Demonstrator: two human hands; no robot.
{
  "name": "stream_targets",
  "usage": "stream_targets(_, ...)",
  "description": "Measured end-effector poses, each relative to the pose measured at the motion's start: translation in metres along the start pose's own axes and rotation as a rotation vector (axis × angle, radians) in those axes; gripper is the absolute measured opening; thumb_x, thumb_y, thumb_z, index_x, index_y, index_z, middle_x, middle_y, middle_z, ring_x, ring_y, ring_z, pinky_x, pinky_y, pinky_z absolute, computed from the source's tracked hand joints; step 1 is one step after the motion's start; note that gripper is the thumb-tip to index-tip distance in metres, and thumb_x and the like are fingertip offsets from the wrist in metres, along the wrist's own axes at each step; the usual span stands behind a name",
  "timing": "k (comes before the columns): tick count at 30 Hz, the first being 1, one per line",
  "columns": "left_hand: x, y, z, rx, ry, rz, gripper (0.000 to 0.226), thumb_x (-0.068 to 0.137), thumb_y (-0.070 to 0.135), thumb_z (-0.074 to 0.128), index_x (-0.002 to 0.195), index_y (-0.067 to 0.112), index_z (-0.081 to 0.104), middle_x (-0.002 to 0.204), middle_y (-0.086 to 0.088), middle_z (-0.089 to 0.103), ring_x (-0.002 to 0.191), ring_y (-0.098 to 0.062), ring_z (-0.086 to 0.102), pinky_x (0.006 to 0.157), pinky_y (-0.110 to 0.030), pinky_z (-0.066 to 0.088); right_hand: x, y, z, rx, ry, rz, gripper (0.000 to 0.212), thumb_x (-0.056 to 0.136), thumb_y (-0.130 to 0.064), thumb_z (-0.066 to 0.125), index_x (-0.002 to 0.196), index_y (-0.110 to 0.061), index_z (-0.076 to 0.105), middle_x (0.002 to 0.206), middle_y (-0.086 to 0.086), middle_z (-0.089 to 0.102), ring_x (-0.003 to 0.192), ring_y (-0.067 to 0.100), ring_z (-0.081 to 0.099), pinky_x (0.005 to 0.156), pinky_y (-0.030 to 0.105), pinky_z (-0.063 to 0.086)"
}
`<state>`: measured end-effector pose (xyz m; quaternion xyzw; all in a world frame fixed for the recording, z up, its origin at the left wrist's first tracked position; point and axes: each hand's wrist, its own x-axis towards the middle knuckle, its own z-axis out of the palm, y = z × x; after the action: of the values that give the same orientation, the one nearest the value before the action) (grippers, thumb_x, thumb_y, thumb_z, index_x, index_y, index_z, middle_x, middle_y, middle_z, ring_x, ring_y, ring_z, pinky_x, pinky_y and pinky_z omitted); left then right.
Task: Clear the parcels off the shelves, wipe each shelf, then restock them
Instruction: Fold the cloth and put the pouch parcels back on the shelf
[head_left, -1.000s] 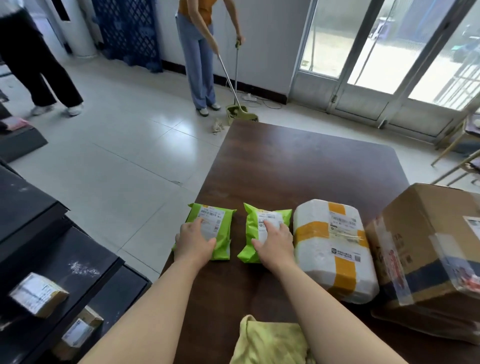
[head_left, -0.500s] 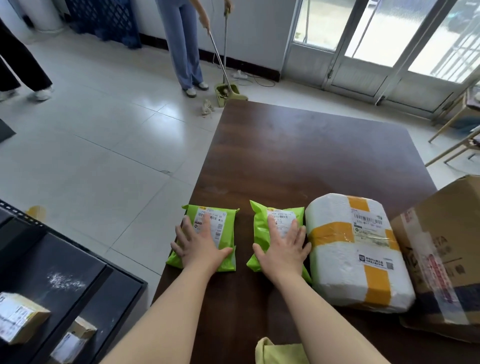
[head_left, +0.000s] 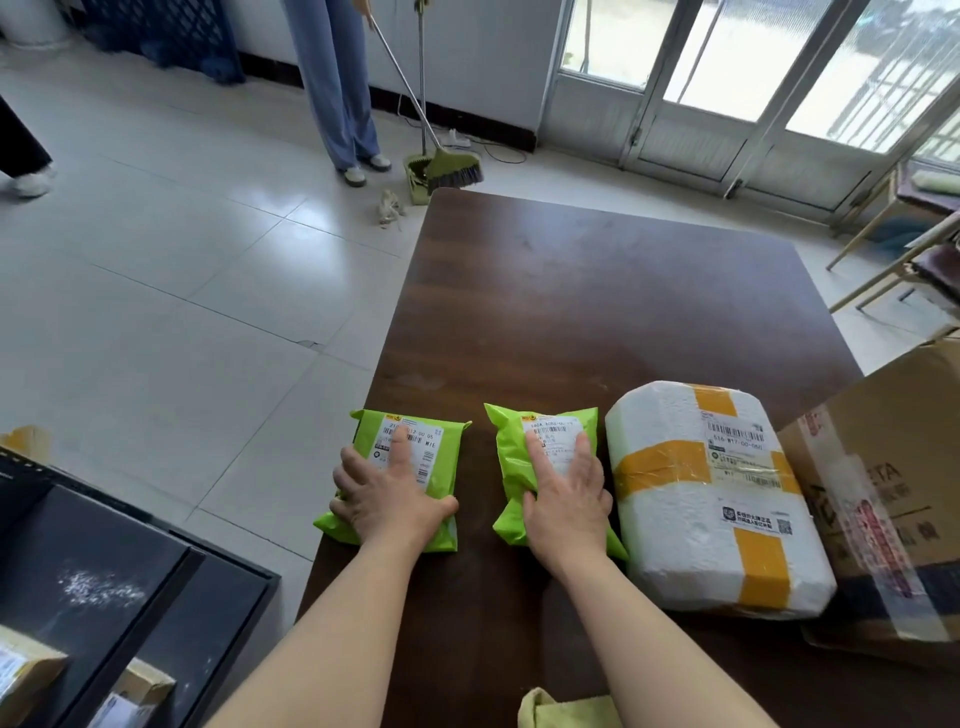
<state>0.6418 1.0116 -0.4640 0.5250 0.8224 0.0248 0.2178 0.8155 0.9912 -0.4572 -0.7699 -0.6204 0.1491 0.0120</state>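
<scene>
At the lower left, dark shelves (head_left: 104, 582) are seen, and a small cardboard parcel (head_left: 26, 675) lies on them at the bottom edge, with a second small carton (head_left: 130, 696) on a lower level just to its right. Farther back on the tiled floor, a person's legs in blue trousers (head_left: 337, 88) are seen beside a green broom (head_left: 452, 174).

On the near left part of the brown table (head_left: 597, 312), a left green parcel (head_left: 434, 452) lies flat with its white label up. The left hand (head_left: 387, 493) is laid on it palm down, with the fingers straight and slightly spread over the label and the thumb at the parcel's near right edge.

Across a strip of bare table, a right green parcel (head_left: 511, 457) lies flat. The right hand (head_left: 566, 499) is pressed on it palm down, fingers straight and close together.

At the bottom edge, a corner of yellow cloth (head_left: 561, 709) is seen on the table. Just beside the right green parcel, a white foam-wrapped parcel (head_left: 701, 551) banded with yellow tape is set. At the far right, a large cardboard box (head_left: 893, 493) is seen close against it.
</scene>
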Motion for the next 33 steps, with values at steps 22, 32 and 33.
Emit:
stream_targets(22,-0.090,-0.047,-0.143,-0.195,0.304,-0.191,0.112,0.055,0.075,0.069,0.144,0.048,0.006,0.147,-0.016,0.005,0.133,-0.040,0.017,0.104,-0.055,0.028,-0.047,-0.071,-0.118,0.122,0.060,-0.313,0.073,0.089,-0.034,0.053,0.148,-0.050,0.011,0.158,0.010,-0.001,0.143,0.034,0.011,0.110,0.051,0.024)
stream_targets(32,-0.185,-0.100,-0.209,-0.278,0.438,-0.404,0.108,0.054,0.077,0.069,0.142,0.048,0.013,0.142,-0.016,0.014,0.129,-0.038,0.023,0.102,-0.053,0.031,-0.125,-0.133,-0.167,0.163,0.038,-0.602,0.070,0.089,-0.033,0.051,0.147,-0.049,0.016,0.159,0.013,0.002,0.142,0.034,0.015,0.109,0.050,0.024)
stream_targets(33,-0.196,-0.108,-0.214,-0.293,0.459,-0.431,0.108,0.053,0.077,0.069,0.142,0.048,0.015,0.141,-0.015,0.014,0.128,-0.038,0.023,0.101,-0.053,0.030,-0.135,-0.139,-0.170,0.169,0.035,-0.637,0.069,0.089,-0.032,0.050,0.147,-0.049,0.017,0.159,0.013,0.002,0.142,0.034,0.015,0.108,0.051,0.024)
